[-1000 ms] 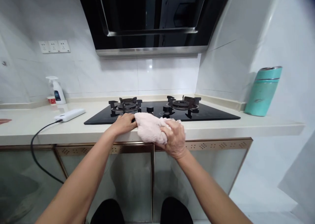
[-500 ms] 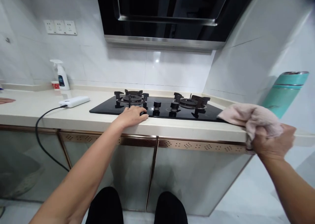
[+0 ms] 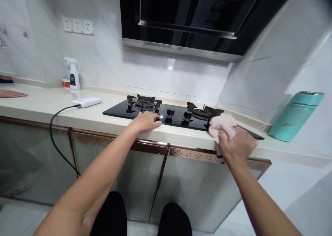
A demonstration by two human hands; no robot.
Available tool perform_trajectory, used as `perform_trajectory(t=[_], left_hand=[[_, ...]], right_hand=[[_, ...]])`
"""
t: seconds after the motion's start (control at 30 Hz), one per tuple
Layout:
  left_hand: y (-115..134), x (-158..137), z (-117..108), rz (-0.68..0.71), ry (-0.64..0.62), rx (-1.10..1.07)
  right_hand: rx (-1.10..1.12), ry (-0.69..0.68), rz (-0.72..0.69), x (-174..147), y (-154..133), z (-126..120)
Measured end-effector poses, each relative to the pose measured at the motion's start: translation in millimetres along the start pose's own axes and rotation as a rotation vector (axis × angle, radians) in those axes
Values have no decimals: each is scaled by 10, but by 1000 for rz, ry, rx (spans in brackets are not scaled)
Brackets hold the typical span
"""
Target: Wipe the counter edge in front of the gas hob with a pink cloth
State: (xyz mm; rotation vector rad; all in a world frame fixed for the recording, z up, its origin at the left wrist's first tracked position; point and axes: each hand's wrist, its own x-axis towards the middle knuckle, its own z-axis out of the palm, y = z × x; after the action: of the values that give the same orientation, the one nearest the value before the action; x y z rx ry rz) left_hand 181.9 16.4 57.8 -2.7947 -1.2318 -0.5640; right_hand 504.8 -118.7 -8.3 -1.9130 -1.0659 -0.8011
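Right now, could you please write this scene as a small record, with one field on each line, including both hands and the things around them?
Left hand: at the front edge of the black cooktop, no object visible in it
Right hand: grips a pale pink cloth by the cooktop's front right
Counter, left: white spray bottle, red-and-white container, white device with black cable
Counter, right: turquoise bottle
Above: black range hood
Far left: another person's hand
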Motion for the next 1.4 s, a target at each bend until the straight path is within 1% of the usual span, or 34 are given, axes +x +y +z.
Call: perform_trajectory(t=[0.07,0.13,0.2,0.27,0.37,0.47,0.53,0.6,0.67,0.73,0.83,1.0,1.17,1.3,1.4], left_hand=[[-1,-3,-2,1,2,4],[-7,-1,-1,0,4,8],[-19,8,3,1,10,14],[-33,21,11,2,15,21],[-52,36,22,12,19,31],[-56,35,20,10,18,34],[-49,25,9,-1,21,28],[-41,13,-4,-3,27,17],[-34,2,-15,7,33,5],[-32,-7,-20,24,35,-6],[-33,-16,-17,44,39,-13],[-51,-10,-2,50,43,-7],[-72,25,15,20,45,13],[-83,37,14,2,35,19],[-80,36,2,-2,22,28]], right_hand=[[-30,-69,-69,-55,-352,-37],[-44,-117,-191,-102,-657,-59],[-35,-117,-313,-145,-902,-48],[-4,-98,-392,-184,-1084,-8],[57,-119,-485,-207,-1244,56],[131,-186,-558,-154,-1269,77],[164,-244,-591,-73,-1223,65],[157,-314,-594,30,-1151,42],[117,-384,-537,136,-1086,17],[65,-445,-452,225,-1055,-1],[-12,-494,-381,307,-1102,-7],[-55,-519,-402,307,-1317,12],[35,-484,-499,209,-1454,61],[139,-457,-549,178,-1432,116],[177,-472,-575,235,-1307,146]])
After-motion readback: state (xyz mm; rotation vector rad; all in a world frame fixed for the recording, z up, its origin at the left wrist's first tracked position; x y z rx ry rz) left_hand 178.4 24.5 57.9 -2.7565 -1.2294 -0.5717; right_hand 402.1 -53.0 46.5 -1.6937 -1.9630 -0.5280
